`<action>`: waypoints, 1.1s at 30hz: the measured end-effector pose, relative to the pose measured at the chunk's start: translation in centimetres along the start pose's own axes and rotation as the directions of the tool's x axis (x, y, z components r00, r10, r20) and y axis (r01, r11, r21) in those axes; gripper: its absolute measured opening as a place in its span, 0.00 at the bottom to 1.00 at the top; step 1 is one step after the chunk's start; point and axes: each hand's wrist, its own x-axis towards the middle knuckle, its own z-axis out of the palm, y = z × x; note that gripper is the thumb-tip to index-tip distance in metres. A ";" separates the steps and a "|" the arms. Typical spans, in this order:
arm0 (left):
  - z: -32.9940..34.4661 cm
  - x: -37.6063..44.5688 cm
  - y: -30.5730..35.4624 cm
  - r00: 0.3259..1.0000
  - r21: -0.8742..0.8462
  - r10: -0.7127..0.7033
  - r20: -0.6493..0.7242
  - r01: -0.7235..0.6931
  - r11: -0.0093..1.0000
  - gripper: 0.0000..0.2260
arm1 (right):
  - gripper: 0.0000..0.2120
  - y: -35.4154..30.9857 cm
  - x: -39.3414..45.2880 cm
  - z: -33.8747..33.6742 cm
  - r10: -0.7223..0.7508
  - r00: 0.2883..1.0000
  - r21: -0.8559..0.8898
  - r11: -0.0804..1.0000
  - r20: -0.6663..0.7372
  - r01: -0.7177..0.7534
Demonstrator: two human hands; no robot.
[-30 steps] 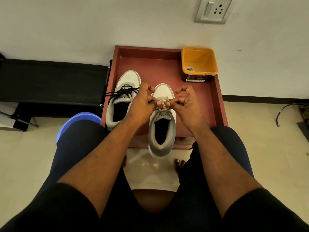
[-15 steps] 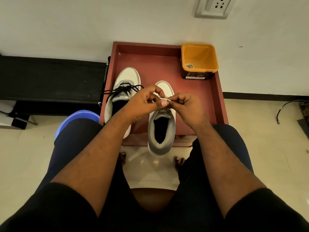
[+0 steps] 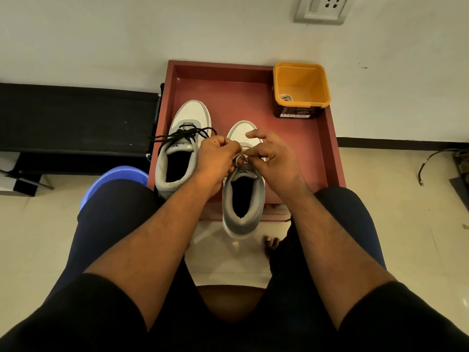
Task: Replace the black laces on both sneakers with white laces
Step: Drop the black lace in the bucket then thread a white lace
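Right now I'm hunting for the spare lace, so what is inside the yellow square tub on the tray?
Inside the yellow square plastic tub, a small coil of pale lace lies at the near-left corner of the bottom. The near wall hides part of the floor, so anything more there cannot be seen.

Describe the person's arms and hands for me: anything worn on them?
Both forearms are bare down to the left hand and right hand. No gloves, rings, watch or bands show. Short black sleeves end near the elbows.
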 end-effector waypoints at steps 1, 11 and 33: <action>-0.1 0.0 0.0 1.000 0.014 -0.024 0.002 0.024 1.000 0.06 | 0.06 -0.1 0.1 -0.1 -0.092 0.996 -0.082 0.992 0.022 0.093; -1.2 0.2 0.6 0.983 0.080 0.000 0.186 -0.015 0.997 0.10 | 0.05 -1.1 0.4 -0.6 0.221 0.969 -0.282 0.942 0.113 -0.182; -3.3 0.7 -2.7 0.936 0.322 0.317 0.154 -0.351 0.879 0.11 | 0.08 -0.8 0.1 -1.8 0.735 0.668 0.430 0.568 0.117 -0.701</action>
